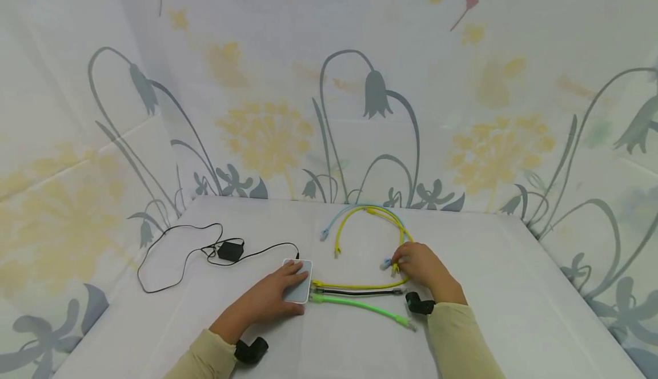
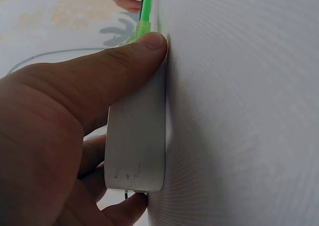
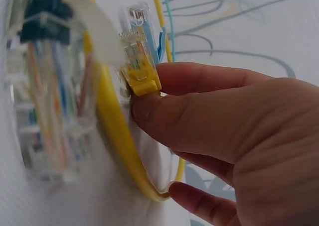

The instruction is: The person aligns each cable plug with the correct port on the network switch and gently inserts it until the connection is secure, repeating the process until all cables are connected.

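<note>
My left hand (image 1: 269, 293) holds a small white network switch (image 1: 298, 294) on the table, thumb along its near side and fingers over the top and far side. A yellow Ethernet cable (image 1: 354, 286), a black cable (image 1: 360, 293) and a green cable (image 1: 360, 302) run from its right side. Over on the right, my right hand (image 1: 424, 265) pinches a yellow plug (image 3: 144, 81) between thumb and fingertips. A light blue plug (image 3: 142, 19) lies just behind it. Clear plugs with coloured wires (image 3: 55, 86) show large and blurred in the right wrist view.
A thin black cord joins the switch to a black power adapter (image 1: 230, 251) on the left. Farther back, a light blue cable end (image 1: 324, 234) and another yellow plug (image 1: 337, 251) lie on the white table. Flower-printed cloth (image 1: 267, 133) hangs behind.
</note>
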Demonstrator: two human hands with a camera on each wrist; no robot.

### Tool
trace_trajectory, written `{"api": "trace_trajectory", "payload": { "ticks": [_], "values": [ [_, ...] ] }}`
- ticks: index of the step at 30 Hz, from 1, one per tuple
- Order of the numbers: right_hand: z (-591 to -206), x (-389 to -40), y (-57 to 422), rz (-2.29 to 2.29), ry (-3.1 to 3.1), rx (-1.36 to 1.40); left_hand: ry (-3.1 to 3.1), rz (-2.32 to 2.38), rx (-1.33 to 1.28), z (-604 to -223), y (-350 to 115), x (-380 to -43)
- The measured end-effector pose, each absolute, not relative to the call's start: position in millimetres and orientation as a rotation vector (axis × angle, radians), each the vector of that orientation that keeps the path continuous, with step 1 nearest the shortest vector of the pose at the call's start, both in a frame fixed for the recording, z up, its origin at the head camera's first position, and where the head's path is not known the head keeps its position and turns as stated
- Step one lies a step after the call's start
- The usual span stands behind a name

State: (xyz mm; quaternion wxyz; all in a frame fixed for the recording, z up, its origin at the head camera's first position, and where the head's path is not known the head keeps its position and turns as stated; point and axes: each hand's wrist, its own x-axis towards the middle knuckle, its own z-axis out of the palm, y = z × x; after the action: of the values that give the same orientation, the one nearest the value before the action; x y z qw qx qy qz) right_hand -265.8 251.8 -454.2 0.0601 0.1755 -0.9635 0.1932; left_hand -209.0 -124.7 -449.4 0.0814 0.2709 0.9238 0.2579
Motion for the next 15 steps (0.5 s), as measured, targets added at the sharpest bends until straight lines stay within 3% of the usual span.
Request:
{"api": "trace_trajectory", "payload": {
  "ticks": [15],
  "values": [
    [-445.5, -259.8, 252.5, 0.756, -2.991, 0.571, 2.763, 0.751, 0.795, -448.3, -122.8, -210.6]
  ]
}}
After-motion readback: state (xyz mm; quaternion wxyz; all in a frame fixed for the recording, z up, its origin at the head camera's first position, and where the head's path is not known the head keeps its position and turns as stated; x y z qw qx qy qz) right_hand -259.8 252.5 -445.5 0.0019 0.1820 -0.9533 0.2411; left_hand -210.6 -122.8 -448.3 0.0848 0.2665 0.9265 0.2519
